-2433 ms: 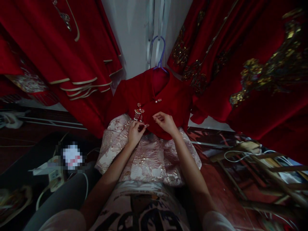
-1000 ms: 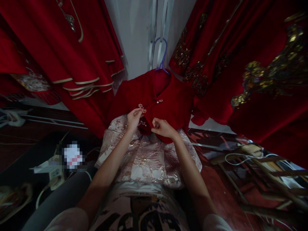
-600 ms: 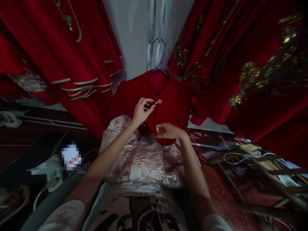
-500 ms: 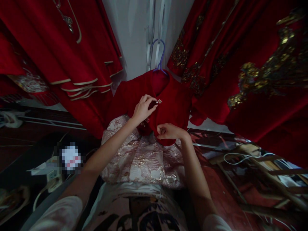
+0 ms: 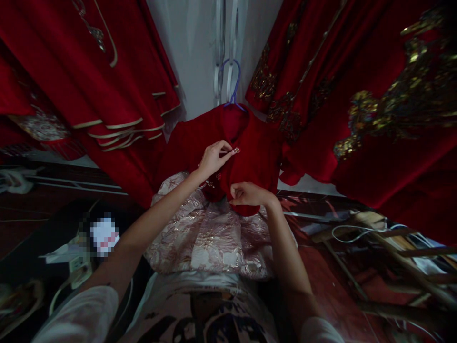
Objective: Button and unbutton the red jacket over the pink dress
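A small red jacket [image 5: 257, 152] hangs in front of me on a purple hanger [image 5: 233, 83], above a pale pink and gold brocade skirt [image 5: 210, 238]. My left hand [image 5: 213, 158] is raised to the jacket's chest, its fingers pinched at a small pearl button [image 5: 236, 150] near the collar. My right hand [image 5: 248, 194] sits lower, closed on the jacket's red hem. A beaded ornament [image 5: 211, 181] peeks out below my left wrist, mostly hidden.
Red garments with gold trim [image 5: 117, 95] hang at the left and gold-embroidered ones [image 5: 374, 105] at the right, close around the jacket. A white wall [image 5: 196, 62] lies behind. A power strip with cables [image 5: 76, 267] lies low left; a wooden frame with a white cable [image 5: 374, 238] stands at the right.
My left hand rose from the beaded ornament near the hem up to the pearl button by the collar. My right hand closed on the hem and stayed low.
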Tool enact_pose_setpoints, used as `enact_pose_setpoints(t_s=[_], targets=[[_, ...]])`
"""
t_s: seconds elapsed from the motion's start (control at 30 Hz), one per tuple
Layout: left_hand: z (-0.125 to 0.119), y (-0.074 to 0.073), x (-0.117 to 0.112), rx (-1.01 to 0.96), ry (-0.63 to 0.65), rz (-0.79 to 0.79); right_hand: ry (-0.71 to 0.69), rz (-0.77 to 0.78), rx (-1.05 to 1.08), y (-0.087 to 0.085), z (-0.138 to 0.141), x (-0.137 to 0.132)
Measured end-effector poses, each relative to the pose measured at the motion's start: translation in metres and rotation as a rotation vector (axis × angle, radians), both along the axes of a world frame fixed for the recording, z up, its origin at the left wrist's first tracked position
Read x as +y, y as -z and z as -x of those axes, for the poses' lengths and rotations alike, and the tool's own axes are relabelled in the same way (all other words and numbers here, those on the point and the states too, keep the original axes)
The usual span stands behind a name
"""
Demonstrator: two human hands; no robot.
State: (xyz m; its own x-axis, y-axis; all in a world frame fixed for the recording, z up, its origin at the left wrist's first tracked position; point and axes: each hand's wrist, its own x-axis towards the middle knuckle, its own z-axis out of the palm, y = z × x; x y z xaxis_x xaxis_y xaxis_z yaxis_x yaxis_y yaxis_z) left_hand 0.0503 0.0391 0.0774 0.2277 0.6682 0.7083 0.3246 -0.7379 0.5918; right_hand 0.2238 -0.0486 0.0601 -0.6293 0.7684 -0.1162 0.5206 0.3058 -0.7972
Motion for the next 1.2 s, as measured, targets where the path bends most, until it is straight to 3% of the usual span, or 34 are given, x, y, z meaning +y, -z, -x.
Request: enact_pose_setpoints(t_s=[0.27, 0.4, 0.6, 0.8, 1.03, 1.13, 1.2], targets=[[-0.002, -0.002, 0.002, -0.11, 0.024, 0.102, 0.009, -0.031, -0.001, 0.003, 0.007, 0.001], [-0.002, 0.0, 0.004, -0.074, -0.03, 0.087, 0.006, -0.048, 0.009, 0.004, 0.008, 0.001], [-0.003, 0.003, -0.001, -0.026, -0.077, -0.054, 0.024, -0.06, 0.007, 0.005, 0.01, 0.001], [-0.002, 0.001, 0.001, -0.027, -0.064, -0.001, 0.023, -0.035, 0.021, 0.006, 0.013, 0.001], [-0.002, 0.0, 0.002, 0.08, -0.145, 0.027, 0.015, -0.052, 0.012, 0.01, 0.017, 0.003], [-0.001, -0.007, -0.003, 0.155, -0.187, -0.021, 0.022, -0.018, 0.021, 0.012, 0.015, 0.0], [0.002, -0.017, -0.007, 0.212, -0.27, -0.102, 0.098, -0.051, 0.066, 0.009, 0.013, 0.001]])
